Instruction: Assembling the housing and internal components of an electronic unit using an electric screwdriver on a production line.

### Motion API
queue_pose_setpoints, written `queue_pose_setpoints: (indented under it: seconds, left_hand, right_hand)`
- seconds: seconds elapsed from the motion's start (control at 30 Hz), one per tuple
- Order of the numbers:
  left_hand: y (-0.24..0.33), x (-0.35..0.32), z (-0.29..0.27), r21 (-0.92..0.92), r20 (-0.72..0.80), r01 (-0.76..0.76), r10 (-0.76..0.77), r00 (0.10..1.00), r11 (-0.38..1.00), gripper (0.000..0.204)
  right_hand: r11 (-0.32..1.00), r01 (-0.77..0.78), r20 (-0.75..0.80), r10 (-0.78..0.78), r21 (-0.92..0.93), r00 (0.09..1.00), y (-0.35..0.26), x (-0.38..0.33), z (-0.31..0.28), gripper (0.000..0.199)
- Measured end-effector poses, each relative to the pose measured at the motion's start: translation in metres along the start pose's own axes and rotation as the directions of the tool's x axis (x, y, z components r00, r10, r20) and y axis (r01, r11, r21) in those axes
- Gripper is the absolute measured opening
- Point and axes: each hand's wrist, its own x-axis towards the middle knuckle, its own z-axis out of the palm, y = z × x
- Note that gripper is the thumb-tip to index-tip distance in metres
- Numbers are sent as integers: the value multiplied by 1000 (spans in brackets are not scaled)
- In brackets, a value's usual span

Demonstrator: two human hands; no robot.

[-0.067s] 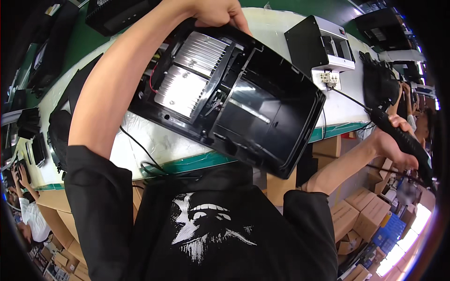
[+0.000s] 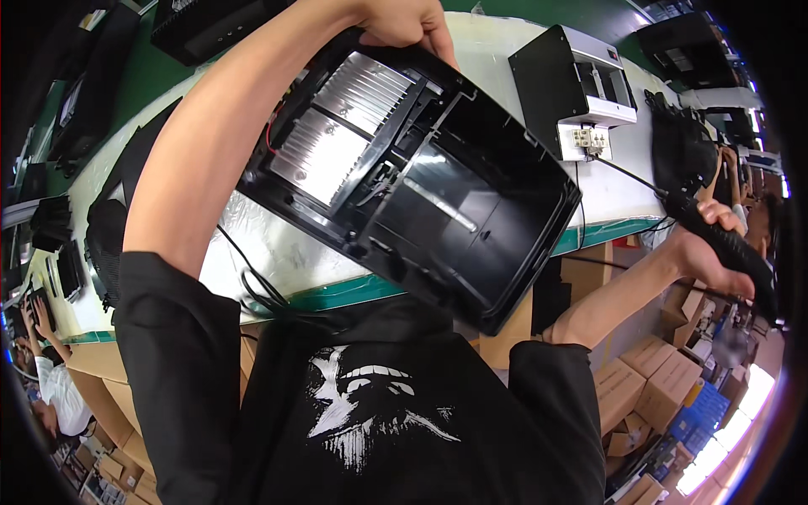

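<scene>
My left hand point(image 2: 406, 23) grips the upper edge of a black plastic appliance housing point(image 2: 488, 210), with the fingers curled over its rim. The housing is tilted over the bench's front edge, open side facing me. Inside it are silver finned metal plates point(image 2: 337, 130), a red wire beside them and a wide glossy black recess. Out to the far right, my right hand point(image 2: 715, 252) is closed around a long black handheld tool point(image 2: 730, 244). The tool's exact kind cannot be made out near the picture's rim.
A white-topped bench point(image 2: 614, 189) with a green edge runs across. On it stand a black and silver boxy device point(image 2: 572, 76), a white socket block point(image 2: 587, 140) and loose black cables point(image 2: 265, 290). Cardboard boxes point(image 2: 648, 379) and a blue crate point(image 2: 699, 417) lie lower right. Other people work at both sides.
The housing has shifted slightly left, its lower corner dipping a little. My left hand has moved slightly right along with its tilt. The tool in my right hand has swung slightly.
</scene>
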Motion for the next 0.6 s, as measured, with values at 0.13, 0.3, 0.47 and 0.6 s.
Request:
queue_pose_setpoints:
  seconds: [0.13, 0.3, 0.47, 0.6]
  left_hand:
    - [6, 28, 3, -73, 233, 39, -21, 972, 997, 47]
    - [27, 22, 57, 387, -105, -270, 334, 937, 881, 25]
    - [58, -48, 149, 558, -609, -184, 550, 571, 809, 32]
    - [50, -123, 204, 157, -886, 151, 71, 459, 976, 67]
  right_hand:
    - [957, -235, 278, 181, 172, 943, 14, 35, 18, 88]
    - [938, -346, 288, 336, -14, 897, 28, 54, 105, 46]
    - [946, -271, 261, 311, -179, 914, 31, 53, 135, 42]
    - [910, -372, 290, 412, -186, 864, 27, 32, 135, 43]
